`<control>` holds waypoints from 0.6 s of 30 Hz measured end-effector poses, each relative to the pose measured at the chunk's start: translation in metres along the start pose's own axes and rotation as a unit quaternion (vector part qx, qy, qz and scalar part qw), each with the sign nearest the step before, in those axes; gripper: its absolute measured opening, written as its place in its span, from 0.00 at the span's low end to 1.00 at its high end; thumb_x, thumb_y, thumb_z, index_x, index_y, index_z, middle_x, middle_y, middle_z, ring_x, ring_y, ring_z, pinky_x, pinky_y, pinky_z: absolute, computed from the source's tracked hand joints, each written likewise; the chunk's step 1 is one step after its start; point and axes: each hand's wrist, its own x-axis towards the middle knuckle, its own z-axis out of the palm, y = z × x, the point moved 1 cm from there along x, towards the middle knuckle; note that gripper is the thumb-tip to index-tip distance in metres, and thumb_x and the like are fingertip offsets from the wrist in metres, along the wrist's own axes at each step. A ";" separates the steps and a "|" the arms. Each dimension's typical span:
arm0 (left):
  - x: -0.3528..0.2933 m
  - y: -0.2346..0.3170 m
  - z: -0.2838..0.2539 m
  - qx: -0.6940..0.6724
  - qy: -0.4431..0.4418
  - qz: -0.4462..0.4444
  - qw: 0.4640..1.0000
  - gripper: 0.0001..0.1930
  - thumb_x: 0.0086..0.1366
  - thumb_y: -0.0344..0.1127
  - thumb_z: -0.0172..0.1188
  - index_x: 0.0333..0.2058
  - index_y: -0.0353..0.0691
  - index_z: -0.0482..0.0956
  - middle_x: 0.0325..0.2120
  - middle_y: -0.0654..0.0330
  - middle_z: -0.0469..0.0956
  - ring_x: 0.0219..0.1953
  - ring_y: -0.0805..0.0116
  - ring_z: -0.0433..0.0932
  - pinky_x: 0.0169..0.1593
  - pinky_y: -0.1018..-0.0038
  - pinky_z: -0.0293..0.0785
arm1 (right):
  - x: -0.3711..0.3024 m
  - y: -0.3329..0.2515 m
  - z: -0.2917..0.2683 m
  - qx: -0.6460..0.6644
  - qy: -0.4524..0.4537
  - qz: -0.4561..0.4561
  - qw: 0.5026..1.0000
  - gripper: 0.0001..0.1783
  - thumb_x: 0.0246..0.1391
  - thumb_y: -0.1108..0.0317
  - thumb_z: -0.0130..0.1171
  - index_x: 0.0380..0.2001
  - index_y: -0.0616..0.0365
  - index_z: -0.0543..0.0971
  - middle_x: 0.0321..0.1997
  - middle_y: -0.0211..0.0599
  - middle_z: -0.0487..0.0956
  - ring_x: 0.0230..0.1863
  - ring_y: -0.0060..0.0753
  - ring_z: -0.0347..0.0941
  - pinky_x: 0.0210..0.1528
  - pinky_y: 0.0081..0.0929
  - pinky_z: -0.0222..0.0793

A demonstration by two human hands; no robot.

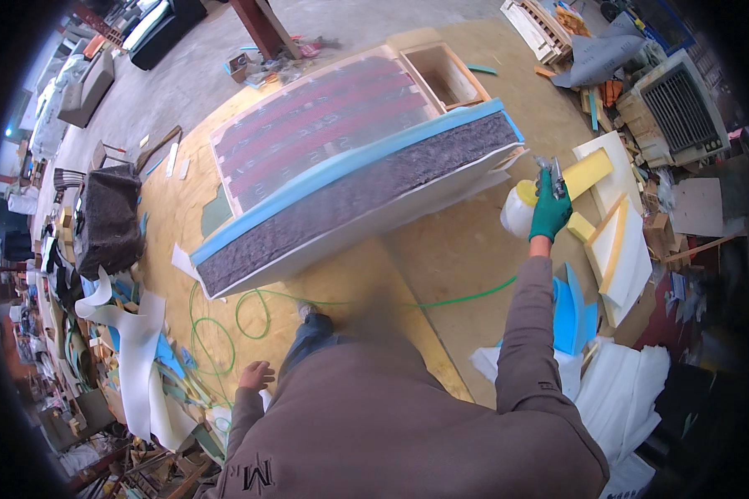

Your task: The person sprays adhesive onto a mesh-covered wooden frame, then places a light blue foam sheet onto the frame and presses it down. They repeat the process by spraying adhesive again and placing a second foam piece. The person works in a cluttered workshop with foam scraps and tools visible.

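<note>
My right hand, in a green glove, is closed around a silver metal spray gun, held out to the right past the end of the sofa frame. Close beside that hand is a rounded white and yellow object, its kind unclear. My left hand is bare and hangs low by my left leg, fingers loosely apart, holding nothing. In front of me lies the sofa frame, with red webbing under a thin sheet. Along its near side run a light blue foam strip, dark grey padding and a white edge.
A green hose loops across the floor sheet beneath my arms. Foam offcuts and white wadding lie at right, near a grey slatted machine. Scraps and a dark covered block stand at left. A post rises behind.
</note>
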 end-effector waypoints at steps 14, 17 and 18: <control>0.011 0.027 0.004 0.037 -0.009 0.005 0.999 0.22 0.72 0.49 0.60 0.56 0.40 0.80 0.42 0.56 0.88 0.38 0.63 0.88 0.36 0.67 0.77 | -0.008 0.031 -0.047 0.004 0.030 0.038 0.999 0.25 0.60 0.42 0.70 0.36 0.56 0.90 0.29 0.29 0.88 0.32 0.26 0.83 0.37 0.30 0.74; 0.009 0.028 0.006 0.060 -0.012 0.024 0.998 0.22 0.72 0.49 0.60 0.56 0.41 0.80 0.42 0.56 0.88 0.38 0.63 0.88 0.36 0.67 0.77 | -0.018 0.035 -0.060 -0.013 0.029 0.050 0.998 0.25 0.60 0.43 0.70 0.36 0.56 0.90 0.29 0.30 0.88 0.32 0.26 0.83 0.38 0.29 0.74; 0.008 0.029 0.007 0.060 -0.018 0.018 0.998 0.22 0.72 0.49 0.59 0.57 0.40 0.80 0.42 0.56 0.88 0.38 0.63 0.88 0.36 0.67 0.77 | -0.022 0.037 -0.064 -0.015 0.030 0.052 0.998 0.24 0.60 0.43 0.70 0.37 0.57 0.90 0.29 0.30 0.88 0.32 0.25 0.83 0.38 0.29 0.74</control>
